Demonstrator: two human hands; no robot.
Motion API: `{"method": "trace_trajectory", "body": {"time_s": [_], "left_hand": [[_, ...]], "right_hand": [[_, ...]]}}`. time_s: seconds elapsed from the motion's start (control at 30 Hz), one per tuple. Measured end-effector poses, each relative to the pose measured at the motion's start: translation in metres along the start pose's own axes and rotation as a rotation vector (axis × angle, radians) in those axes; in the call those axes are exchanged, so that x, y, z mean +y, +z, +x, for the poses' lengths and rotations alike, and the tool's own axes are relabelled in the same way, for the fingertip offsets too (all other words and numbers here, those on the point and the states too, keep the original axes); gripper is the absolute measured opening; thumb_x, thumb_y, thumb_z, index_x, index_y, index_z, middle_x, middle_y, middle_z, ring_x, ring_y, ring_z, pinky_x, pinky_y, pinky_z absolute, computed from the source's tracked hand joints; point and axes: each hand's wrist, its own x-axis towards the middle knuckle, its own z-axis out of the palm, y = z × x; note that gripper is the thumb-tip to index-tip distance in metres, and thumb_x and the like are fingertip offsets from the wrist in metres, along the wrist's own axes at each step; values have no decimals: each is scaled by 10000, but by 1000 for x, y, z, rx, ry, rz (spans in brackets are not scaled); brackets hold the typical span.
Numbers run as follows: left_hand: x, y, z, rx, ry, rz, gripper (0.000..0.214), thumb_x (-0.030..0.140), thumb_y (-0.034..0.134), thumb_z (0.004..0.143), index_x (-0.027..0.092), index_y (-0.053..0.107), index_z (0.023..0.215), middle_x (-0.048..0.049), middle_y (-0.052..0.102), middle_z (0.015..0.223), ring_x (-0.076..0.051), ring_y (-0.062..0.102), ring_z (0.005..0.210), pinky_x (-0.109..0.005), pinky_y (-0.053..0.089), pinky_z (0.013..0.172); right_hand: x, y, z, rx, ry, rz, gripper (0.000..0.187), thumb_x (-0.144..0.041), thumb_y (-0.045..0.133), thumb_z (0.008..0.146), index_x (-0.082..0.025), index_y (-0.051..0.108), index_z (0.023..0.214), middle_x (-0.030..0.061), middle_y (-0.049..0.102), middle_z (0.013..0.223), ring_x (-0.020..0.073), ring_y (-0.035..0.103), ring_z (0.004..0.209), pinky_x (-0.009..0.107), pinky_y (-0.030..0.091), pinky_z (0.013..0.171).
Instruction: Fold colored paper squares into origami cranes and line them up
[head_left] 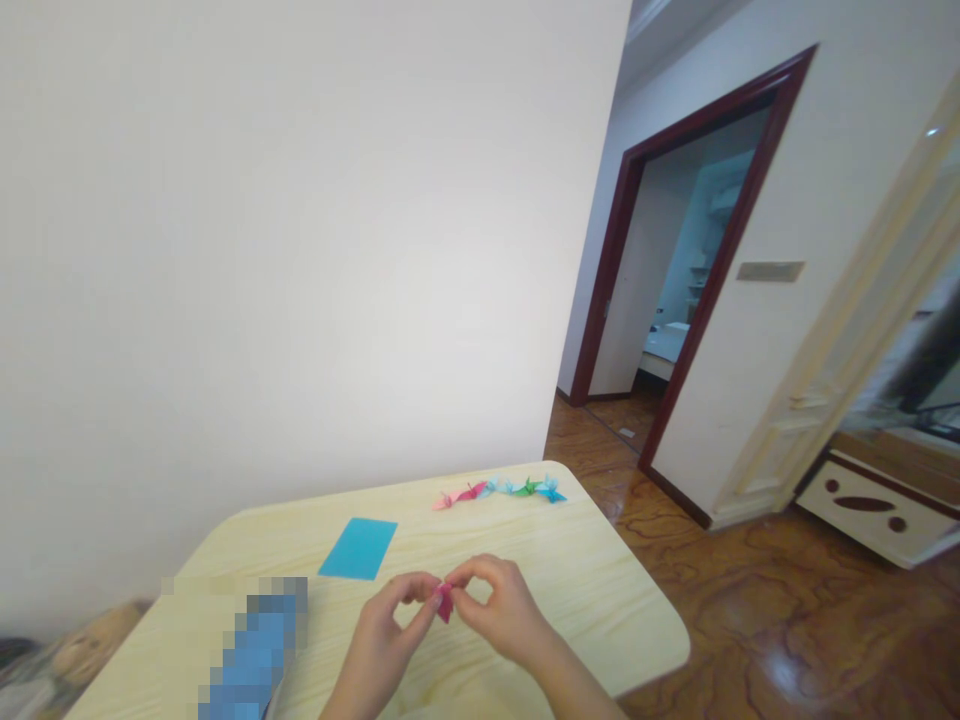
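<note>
My left hand (390,635) and my right hand (502,610) meet above the pale wood-grain table (600,590). Their fingertips pinch a small piece of folded pink paper (445,603) from both sides. A flat rectangular sheet of blue paper (358,548) lies on the table to the upper left of my hands, not touching them. Along the far edge stands a row of several small origami cranes (499,490) in pink, light blue and green.
A pixelated blue object (255,650) covers the table's near left part. A white wall (285,260) rises behind the table. To the right are a polished wood floor (750,590) and a dark-framed doorway (675,270).
</note>
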Motion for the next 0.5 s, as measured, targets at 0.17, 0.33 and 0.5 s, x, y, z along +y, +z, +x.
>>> {"method": "trace_trajectory", "body": {"time_s": [0.17, 0.33, 0.5], "left_hand": [[-4, 7, 0, -3, -77, -278, 265, 433, 623, 721, 185, 608, 814, 16, 628, 630, -139, 589, 572, -248, 487, 568], [-6, 3, 2, -100, -173, -398, 303, 461, 677, 659, 169, 664, 738, -23, 678, 677, -156, 614, 626, -253, 493, 609], [-13, 0, 4, -139, -224, -374, 268, 442, 680, 649, 188, 718, 726, -38, 717, 697, -183, 630, 659, -278, 501, 645]], "right_hand": [[13, 10, 3, 20, 167, 277, 115, -139, 603, 668, -177, 545, 760, -28, 617, 628, 122, 585, 596, 225, 438, 588], [28, 17, 5, -112, 313, 621, 309, -282, 685, 615, -204, 400, 706, -108, 460, 470, 59, 410, 392, 160, 289, 412], [20, 8, 2, -105, 121, 271, 39, -180, 582, 726, -175, 579, 765, -8, 622, 684, 132, 586, 654, 246, 446, 636]]}}
